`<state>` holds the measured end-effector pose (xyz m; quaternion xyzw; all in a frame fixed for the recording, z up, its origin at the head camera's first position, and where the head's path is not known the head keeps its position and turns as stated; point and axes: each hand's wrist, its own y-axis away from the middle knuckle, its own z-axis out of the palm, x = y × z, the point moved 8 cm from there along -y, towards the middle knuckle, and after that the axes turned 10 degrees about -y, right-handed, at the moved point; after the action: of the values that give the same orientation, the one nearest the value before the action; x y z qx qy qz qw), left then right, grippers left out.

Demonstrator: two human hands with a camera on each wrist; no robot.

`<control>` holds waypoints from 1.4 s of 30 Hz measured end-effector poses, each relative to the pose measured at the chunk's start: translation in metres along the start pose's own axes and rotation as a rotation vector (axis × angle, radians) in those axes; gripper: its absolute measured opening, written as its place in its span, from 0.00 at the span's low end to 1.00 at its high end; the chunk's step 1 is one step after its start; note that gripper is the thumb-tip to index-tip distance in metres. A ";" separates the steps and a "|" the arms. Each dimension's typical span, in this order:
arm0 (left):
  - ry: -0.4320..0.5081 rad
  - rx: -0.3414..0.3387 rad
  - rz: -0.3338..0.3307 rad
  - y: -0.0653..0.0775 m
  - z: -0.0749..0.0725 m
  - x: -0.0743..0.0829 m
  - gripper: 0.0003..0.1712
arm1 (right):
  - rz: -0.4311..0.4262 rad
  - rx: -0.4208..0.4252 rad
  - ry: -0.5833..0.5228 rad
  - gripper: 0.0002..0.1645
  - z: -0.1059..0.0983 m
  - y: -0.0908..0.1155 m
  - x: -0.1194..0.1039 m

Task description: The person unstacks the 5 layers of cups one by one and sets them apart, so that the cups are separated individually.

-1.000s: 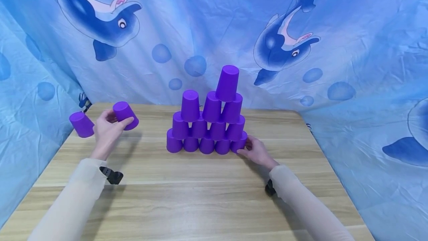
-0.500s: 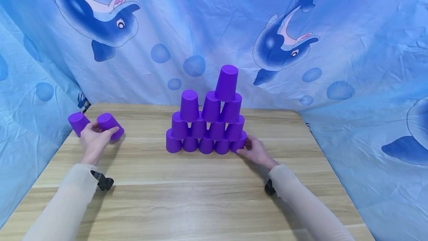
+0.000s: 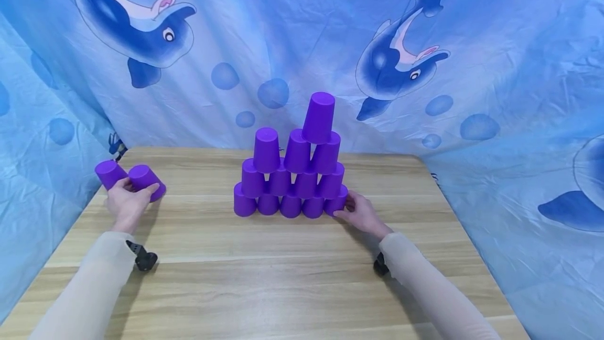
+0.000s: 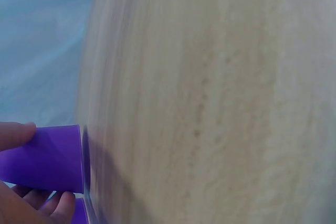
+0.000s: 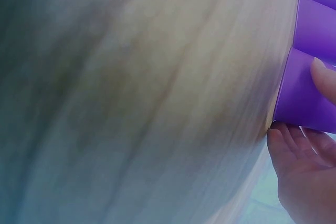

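My left hand (image 3: pixel 127 203) grips an upside-down purple cup (image 3: pixel 145 178) between thumb and fingers, its rim right at the tabletop. Just left of it stands another purple cup (image 3: pixel 109 172), partly behind my fingers. In the left wrist view, the thumb lies on one side of the held cup (image 4: pixel 47 158) and the fingers curl under the other. My right hand (image 3: pixel 363 215) holds the rightmost bottom cup (image 3: pixel 334 204) of a stack of upside-down purple cups (image 3: pixel 291 204). Thumb and fingers span that cup (image 5: pixel 304 95) in the right wrist view. Three cups form the third row; a single cup (image 3: pixel 319 117) tops its right side.
The wooden table (image 3: pixel 283 282) ends at a blue curtain (image 3: pixel 302 30) with printed dolphins. The stack stands near the table's middle, toward the back. The left-hand cups are close to the table's left edge.
My left hand has moved left and down with its cup, from above the table to beside the other left cup. The right hand and the stack have stayed in place.
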<state>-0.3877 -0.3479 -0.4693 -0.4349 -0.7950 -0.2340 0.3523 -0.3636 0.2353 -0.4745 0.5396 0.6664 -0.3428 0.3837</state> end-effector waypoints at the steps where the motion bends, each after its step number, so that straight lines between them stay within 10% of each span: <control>1: 0.000 -0.005 -0.002 -0.001 0.000 -0.001 0.48 | -0.003 0.000 0.001 0.35 0.000 0.000 0.000; 42: -0.108 -0.009 0.041 -0.009 -0.002 -0.015 0.40 | 0.000 -0.013 -0.034 0.35 0.000 0.000 0.002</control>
<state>-0.3895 -0.3617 -0.4796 -0.4645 -0.8027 -0.2068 0.3117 -0.3633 0.2356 -0.4761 0.5310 0.6621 -0.3476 0.3986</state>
